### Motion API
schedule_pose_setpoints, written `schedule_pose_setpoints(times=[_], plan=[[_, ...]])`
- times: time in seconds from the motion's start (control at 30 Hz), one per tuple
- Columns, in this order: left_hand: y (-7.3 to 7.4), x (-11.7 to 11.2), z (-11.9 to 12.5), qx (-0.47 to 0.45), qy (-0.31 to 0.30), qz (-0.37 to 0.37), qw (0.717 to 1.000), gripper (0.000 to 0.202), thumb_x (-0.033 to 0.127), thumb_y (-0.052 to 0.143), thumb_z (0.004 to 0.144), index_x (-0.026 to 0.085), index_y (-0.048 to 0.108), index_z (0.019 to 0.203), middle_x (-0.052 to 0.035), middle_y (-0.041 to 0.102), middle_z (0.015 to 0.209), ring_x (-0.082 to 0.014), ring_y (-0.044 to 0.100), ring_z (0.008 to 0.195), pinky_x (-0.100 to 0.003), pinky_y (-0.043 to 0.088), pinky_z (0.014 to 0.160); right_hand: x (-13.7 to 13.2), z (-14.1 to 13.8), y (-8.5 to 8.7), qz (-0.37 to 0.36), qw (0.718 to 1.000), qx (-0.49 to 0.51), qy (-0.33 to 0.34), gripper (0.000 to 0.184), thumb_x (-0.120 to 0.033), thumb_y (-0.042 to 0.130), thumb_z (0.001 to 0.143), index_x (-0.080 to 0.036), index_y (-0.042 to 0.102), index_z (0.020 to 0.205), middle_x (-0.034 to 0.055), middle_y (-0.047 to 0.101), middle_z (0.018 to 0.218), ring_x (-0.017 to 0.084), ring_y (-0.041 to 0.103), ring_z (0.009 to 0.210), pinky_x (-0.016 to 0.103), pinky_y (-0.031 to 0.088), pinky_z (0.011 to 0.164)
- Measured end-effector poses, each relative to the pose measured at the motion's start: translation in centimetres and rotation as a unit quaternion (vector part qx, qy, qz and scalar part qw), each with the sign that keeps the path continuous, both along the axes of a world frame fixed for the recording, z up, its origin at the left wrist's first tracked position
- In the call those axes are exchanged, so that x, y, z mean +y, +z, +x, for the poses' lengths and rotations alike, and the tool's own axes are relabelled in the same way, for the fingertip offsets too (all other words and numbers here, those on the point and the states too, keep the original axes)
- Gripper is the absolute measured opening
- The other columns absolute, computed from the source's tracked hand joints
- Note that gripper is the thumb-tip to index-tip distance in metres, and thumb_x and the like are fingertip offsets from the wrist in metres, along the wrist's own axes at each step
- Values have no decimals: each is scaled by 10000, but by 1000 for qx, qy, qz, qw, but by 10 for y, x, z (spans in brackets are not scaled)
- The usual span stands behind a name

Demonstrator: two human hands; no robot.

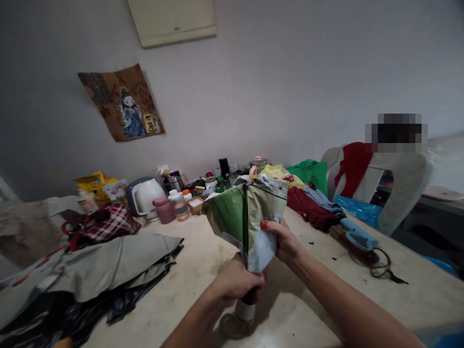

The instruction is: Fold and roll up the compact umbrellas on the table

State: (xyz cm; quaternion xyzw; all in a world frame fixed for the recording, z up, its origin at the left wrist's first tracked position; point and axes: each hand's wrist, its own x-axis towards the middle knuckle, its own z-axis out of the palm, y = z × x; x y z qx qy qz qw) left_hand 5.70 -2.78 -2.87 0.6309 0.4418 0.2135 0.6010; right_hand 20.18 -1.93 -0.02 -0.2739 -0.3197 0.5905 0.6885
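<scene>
A partly folded green and beige umbrella [228,210] is held up in front of me, its hooked handle [232,326] pointing down towards me over the table. My left hand [239,280] is wrapped around the umbrella's lower end, just above the handle. Against the right side of the canopy, my right hand [281,237] is closed on a pale bluish-white cloth [261,249]; whether this cloth is separate or part of the canopy I cannot tell. The fingers behind the fabric are hidden.
A grey and black umbrella [108,268] lies on the left. Folded umbrellas, one dark red [313,208], lie on the right. A white kettle [148,198], a pink jar [164,210] and bottles line the table's [195,261] back. Someone [393,133] is at the far right.
</scene>
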Motion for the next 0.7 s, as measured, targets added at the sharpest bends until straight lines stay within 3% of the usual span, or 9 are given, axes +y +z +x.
schedule_pose_setpoints(times=[0.07, 0.17, 0.23, 0.3, 0.4, 0.47, 0.6, 0.7], plan=[[5, -3, 2, 71, 75, 138, 985, 180, 184, 630, 653, 190, 510, 788, -5, 558, 592, -174, 536, 501, -280, 399, 508, 3, 1, -1, -3, 999, 1, -38, 299, -240, 792, 444, -200, 606, 675, -10, 672, 608, 164, 609, 516, 289, 534, 544], [7, -7, 2, 131, 159, 329, 921, 220, 191, 612, 733, 175, 535, 938, -90, 624, 797, -275, 612, 788, -364, 428, 735, 6, 2, 0, -32, 995, 26, -89, 315, -254, 788, 433, -224, 566, 654, -39, 630, 554, 159, 579, 479, 298, 522, 509], [3, -7, 0, 176, 160, 415, 878, 223, 144, 575, 740, 165, 547, 960, -127, 635, 895, -319, 586, 923, -453, 381, 886, 8, 4, 0, -41, 992, 58, -106, 341, -249, 791, 411, -236, 551, 652, -55, 625, 554, 158, 577, 483, 308, 530, 528], [-2, -5, -2, 196, 136, 454, 858, 298, 95, 557, 718, 151, 559, 1011, -151, 637, 973, -341, 558, 987, -508, 322, 959, 9, 6, 0, -29, 990, 82, -113, 355, -263, 799, 405, -246, 547, 654, -55, 645, 579, 173, 603, 519, 330, 548, 583], [-9, -3, -6, 189, 106, 405, 888, 427, 93, 544, 727, 101, 521, 1153, -177, 639, 936, -345, 576, 910, -473, 380, 872, 12, 12, -6, 15, 995, 36, -89, 343, -396, 804, 476, -256, 576, 692, -13, 696, 638, 228, 659, 615, 395, 560, 673], [-9, -5, -7, 176, 69, 375, 908, 409, 108, 532, 745, 89, 511, 1153, -164, 640, 872, -322, 595, 845, -417, 416, 794, 15, 17, -13, 46, 998, -26, -44, 380, -537, 772, 545, -256, 611, 743, 20, 716, 671, 260, 683, 684, 434, 553, 717], [1, -13, -5, 98, -21, 337, 936, 269, 99, 496, 738, 157, 508, 1001, -45, 602, 696, -226, 614, 676, -309, 454, 647, 19, 27, -25, 58, 996, -53, 42, 594, -731, 745, 495, -242, 654, 819, 50, 740, 736, 281, 699, 766, 457, 538, 762], [8, -16, 0, 35, -77, 224, 971, 237, 81, 458, 704, 195, 458, 912, 58, 500, 539, -159, 560, 463, -245, 424, 471, 21, 30, -30, 48, 997, -34, 50, 637, -782, 739, 444, -239, 657, 766, 45, 735, 706, 280, 700, 754, 455, 543, 759]])
